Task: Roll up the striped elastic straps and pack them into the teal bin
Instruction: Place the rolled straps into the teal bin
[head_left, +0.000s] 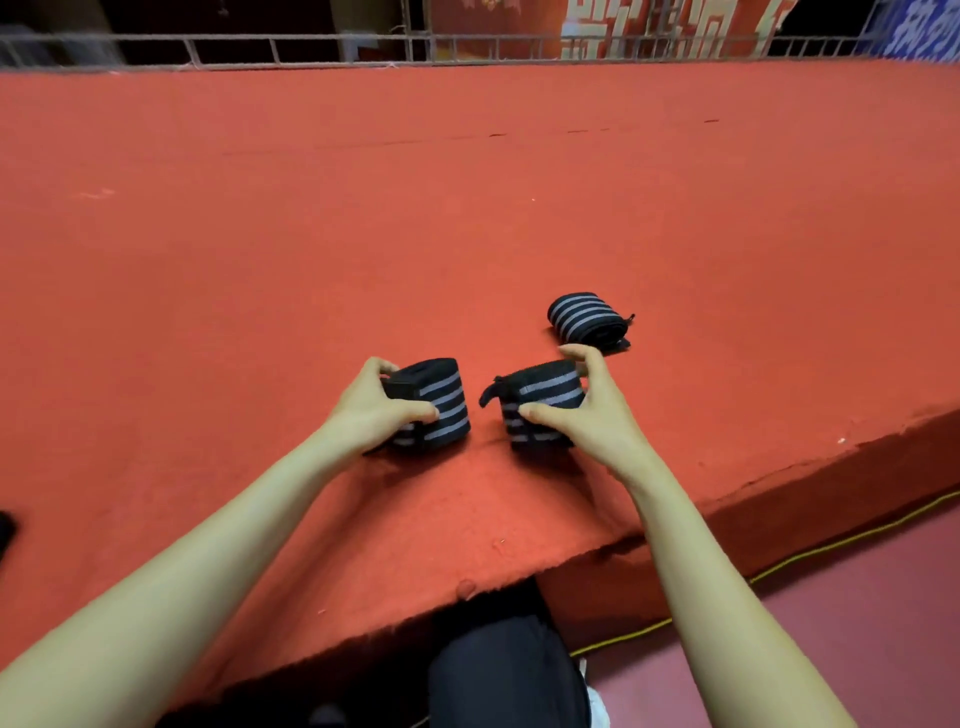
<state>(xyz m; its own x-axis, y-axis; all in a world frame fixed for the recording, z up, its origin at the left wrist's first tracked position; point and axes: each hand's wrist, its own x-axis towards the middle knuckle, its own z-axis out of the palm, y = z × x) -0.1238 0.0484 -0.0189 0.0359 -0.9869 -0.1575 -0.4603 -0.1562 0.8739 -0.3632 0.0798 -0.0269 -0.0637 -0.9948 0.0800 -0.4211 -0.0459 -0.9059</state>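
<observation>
Since loose elastic would likely uncoil, each grip clamps a black, grey-striped rolled strap on the red felt counter (467, 208): left hand (371, 413) on left roll (444, 402), right hand (589, 421) on right roll (545, 389); a third roll (587, 317) lies just beyond, no teal bin visible.

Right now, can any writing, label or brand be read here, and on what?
Red banner at the back: big white characters, cut off and blurred, unreadable.
Blue banner: white characters, too blurred to read.
Rolled striped straps: no lettering visible.
</observation>
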